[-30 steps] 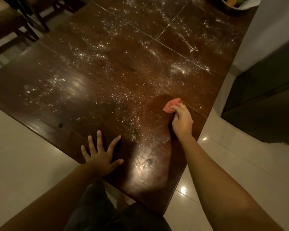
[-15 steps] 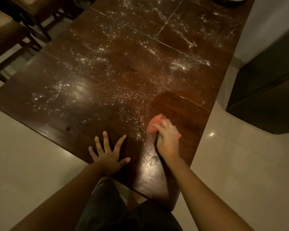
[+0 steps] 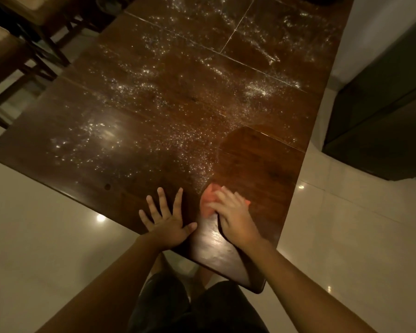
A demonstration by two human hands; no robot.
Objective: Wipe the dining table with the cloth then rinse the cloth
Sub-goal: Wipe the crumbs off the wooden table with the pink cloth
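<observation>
The dark wooden dining table (image 3: 262,164) fills the view, and white specks (image 3: 135,85) are strewn over most of its top. A salmon-pink cloth (image 3: 207,200) lies on the table near its front edge. My right hand (image 3: 233,217) grips the cloth and presses it down on the wood; the hand is motion-blurred and covers most of the cloth. The patch of wood beyond and to the right of the cloth shows no specks. My left hand (image 3: 166,222) rests flat on the table edge with its fingers spread, just left of the cloth.
Wooden chairs (image 3: 15,44) with padded seats stand at the table's far left. A dark cabinet (image 3: 382,111) stands to the right across a strip of pale tiled floor (image 3: 346,236). My legs are below the table's near corner.
My right hand has dragged the cloth from the table's right side toward me and to the left, close to my left hand. My left hand stays planted.
</observation>
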